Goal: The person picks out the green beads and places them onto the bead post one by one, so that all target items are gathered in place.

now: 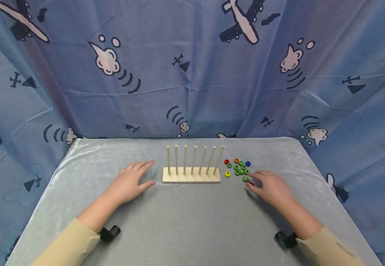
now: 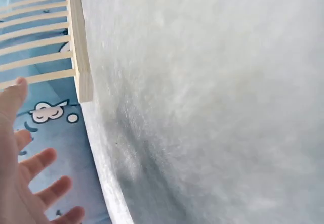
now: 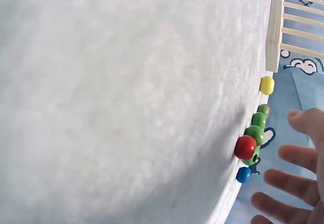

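A pale wooden rack point(image 1: 191, 176) with several upright pegs stands in the middle of the grey table point(image 1: 186, 221). To its right lies a cluster of small beads point(image 1: 239, 168), mostly green, with red, orange, blue and a yellow bead point(image 1: 227, 174). My left hand point(image 1: 130, 181) lies flat on the cloth just left of the rack, fingers straight, holding nothing. My right hand point(image 1: 268, 185) is just right of the cluster with relaxed, spread fingers point(image 3: 298, 155). Its fingertips are close to a red bead point(image 3: 245, 147) and a green bead point(image 1: 245, 179). It grips nothing.
A blue curtain point(image 1: 192, 74) printed with aeroplanes hangs behind and at both sides of the table. The table's rounded edges are near both forearms. Dark wrist-camera straps point(image 1: 110, 233) sit on my sleeves. The left wrist view shows the rack's end point(image 2: 80, 57) beyond my fingers.
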Motion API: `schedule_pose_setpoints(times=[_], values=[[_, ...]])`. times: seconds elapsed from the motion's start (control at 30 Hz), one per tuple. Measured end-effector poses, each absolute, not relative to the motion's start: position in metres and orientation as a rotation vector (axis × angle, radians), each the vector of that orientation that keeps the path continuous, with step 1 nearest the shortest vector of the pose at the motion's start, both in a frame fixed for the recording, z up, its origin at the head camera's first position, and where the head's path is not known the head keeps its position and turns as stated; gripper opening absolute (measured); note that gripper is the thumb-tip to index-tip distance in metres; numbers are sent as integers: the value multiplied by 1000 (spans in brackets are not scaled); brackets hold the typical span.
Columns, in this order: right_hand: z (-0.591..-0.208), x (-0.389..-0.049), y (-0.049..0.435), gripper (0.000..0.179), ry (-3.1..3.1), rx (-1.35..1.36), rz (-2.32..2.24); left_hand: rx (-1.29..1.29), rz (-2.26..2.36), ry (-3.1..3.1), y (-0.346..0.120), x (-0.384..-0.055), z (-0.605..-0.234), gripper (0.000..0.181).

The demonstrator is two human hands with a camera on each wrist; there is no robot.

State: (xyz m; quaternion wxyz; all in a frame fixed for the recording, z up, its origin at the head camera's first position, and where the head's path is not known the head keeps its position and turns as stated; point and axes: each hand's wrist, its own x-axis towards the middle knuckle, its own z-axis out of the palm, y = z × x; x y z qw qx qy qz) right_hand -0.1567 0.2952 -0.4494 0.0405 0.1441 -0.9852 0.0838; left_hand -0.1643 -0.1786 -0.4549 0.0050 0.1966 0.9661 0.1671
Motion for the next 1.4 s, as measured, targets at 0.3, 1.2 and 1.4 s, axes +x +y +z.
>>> schedule_pose_setpoints(times=[0.3, 1.2, 1.4], values=[[-459, -170, 293, 38, -3106, 322, 299, 529, 560, 2927, -168, -188, -463, 74], [-465, -185, 286, 30, -3192, 309, 220, 569, 478, 2847, -145, -208, -475, 69], [-464, -184, 285, 31, -3192, 298, 224, 573, 486, 2844, -146, -208, -475, 69]])
